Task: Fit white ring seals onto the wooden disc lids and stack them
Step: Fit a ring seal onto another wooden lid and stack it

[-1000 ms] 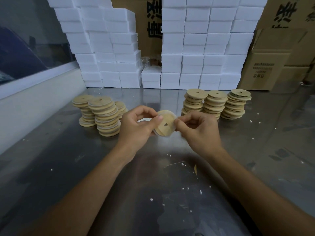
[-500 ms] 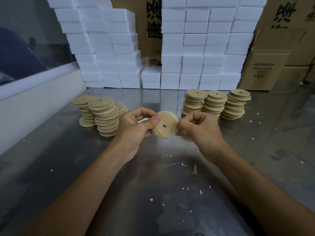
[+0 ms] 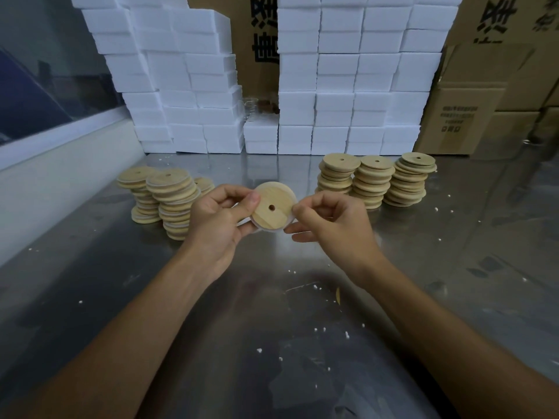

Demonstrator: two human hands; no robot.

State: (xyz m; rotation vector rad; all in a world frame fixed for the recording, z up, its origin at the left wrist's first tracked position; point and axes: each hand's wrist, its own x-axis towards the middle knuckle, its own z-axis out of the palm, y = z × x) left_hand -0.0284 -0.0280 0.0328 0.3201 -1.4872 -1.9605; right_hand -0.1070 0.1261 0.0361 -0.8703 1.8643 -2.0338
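Steel table (image 3: 90, 282), both hands pinching wooden disc lid (image 3: 273, 207), ring seal seemingly fitted

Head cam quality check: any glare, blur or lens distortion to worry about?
Head view: soft glare streaks on the steel table; wide-angle bowing bends the white foam block stacks; the round wooden disc lid, left hand and right hand are sharp; the brown cardboard cartons look dimmer.

A round wooden disc lid (image 3: 273, 206) with a small centre hole faces the camera, tilted, a white ring seal (image 3: 262, 229) showing along its lower edge. Stacks of lids stand at 10 (image 3: 169, 201) and 2 o'clock (image 3: 375, 179).
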